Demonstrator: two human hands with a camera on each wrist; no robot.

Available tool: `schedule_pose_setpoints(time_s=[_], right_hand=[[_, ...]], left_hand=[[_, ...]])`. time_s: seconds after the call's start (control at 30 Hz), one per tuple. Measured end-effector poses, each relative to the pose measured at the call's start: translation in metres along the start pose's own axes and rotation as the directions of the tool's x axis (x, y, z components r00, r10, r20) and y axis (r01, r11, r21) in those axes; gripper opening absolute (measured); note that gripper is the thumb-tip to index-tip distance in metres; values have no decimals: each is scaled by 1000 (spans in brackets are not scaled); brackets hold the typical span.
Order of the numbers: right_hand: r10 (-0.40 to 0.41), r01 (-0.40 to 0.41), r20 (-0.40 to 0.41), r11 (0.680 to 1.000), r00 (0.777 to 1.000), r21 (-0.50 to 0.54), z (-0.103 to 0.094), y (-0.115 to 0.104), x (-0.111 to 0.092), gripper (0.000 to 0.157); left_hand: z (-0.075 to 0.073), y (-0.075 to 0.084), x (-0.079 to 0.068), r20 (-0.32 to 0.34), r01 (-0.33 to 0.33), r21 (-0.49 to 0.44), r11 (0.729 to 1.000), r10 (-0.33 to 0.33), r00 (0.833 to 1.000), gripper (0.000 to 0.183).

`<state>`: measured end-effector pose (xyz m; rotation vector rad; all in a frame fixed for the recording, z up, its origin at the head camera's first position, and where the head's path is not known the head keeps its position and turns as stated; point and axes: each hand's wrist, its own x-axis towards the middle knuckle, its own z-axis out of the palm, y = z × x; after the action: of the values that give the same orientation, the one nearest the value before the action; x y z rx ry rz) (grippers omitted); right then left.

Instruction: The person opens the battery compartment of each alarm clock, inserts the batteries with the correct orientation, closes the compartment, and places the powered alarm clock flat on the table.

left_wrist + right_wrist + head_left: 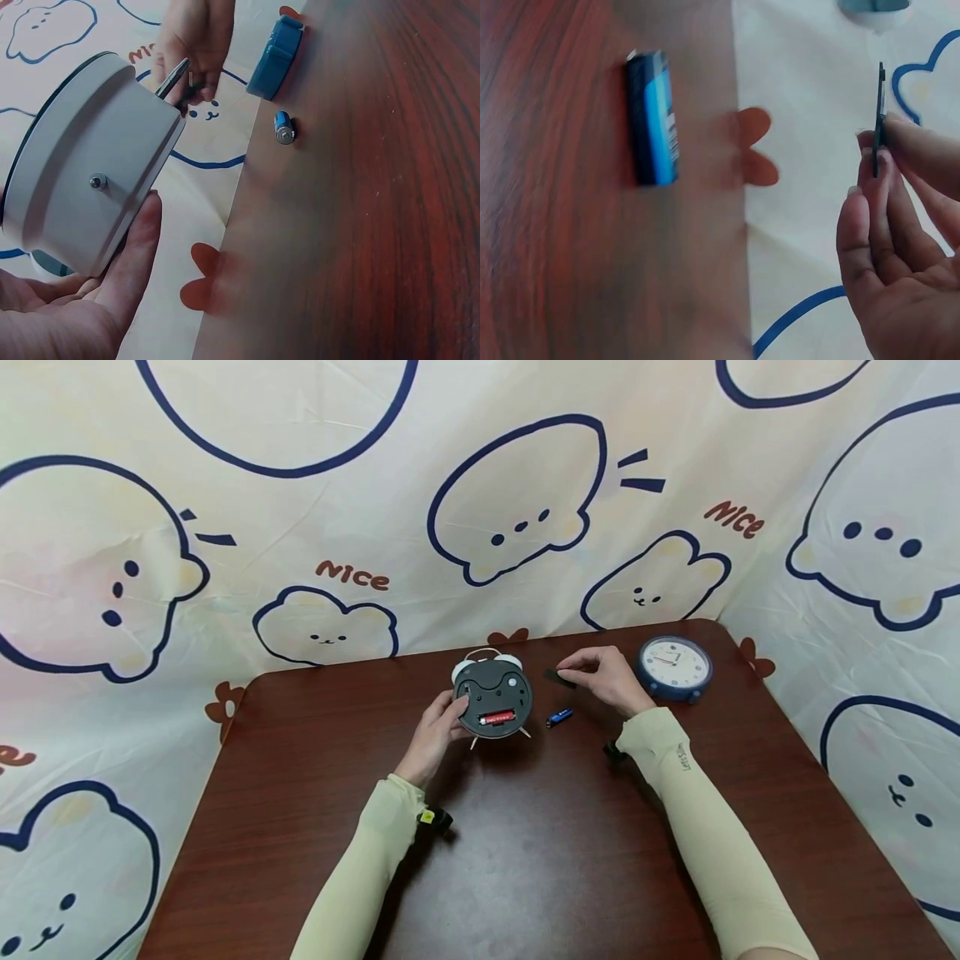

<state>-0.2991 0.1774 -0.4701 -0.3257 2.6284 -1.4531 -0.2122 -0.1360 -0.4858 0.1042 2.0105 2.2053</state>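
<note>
My left hand (435,735) grips a twin-bell alarm clock (491,681) by its side, its dark back towards me and the thumb on that back. A red battery (497,718) lies in the uncovered compartment. In the left wrist view, the clock's white side (112,165) rests against my fingers and thumb. My right hand (606,677) pinches a thin dark battery cover (879,124) between thumb and fingertips, to the right of the clock. On the table below it lies a loose blue battery (559,717).
A round blue clock (675,667) with a white dial sits beside my right wrist, at the table's back right. Behind the brown table (540,860) hangs a cloth (337,527) printed with cartoon figures, which also runs along both sides.
</note>
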Motion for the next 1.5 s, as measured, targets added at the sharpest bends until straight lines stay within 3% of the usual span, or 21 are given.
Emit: schedule_pose_setpoints(time_s=[0.23, 0.57, 0.8, 1.1, 1.3, 1.4, 1.5], right_hand=[[-31, 31, 6, 998, 999, 57, 1, -16, -9, 16], [-96, 94, 2, 984, 995, 149, -2, -34, -16, 20], [-108, 97, 53, 978, 993, 185, -1, -37, -23, 29], [-199, 172, 78, 949, 977, 264, -1, -37, -25, 21], [-334, 315, 37, 916, 942, 248, 5, -43, -32, 17], [-418, 406, 5, 885, 908, 230, 10, -46, -35, 14], [-510, 503, -24, 838, 860, 213, 16, -49, -37, 16]], left_hand=[[-3, -3, -3, 12, 22, 10, 1000, -22, 1000, 43], [-4, -3, 0, 14, 2, -4, 1000, -2, 1000, 43], [-6, -4, -3, 16, 20, -10, 1000, -20, 1000, 42], [-2, -3, -2, 15, 2, -11, 1000, -2, 1000, 41], [-1, -5, 1, 13, 5, -12, 1000, -5, 1000, 41], [-2, -6, 2, 14, 4, -15, 1000, -4, 1000, 41], [-2, -6, 3, 12, -2, -16, 1000, 2, 1000, 41]])
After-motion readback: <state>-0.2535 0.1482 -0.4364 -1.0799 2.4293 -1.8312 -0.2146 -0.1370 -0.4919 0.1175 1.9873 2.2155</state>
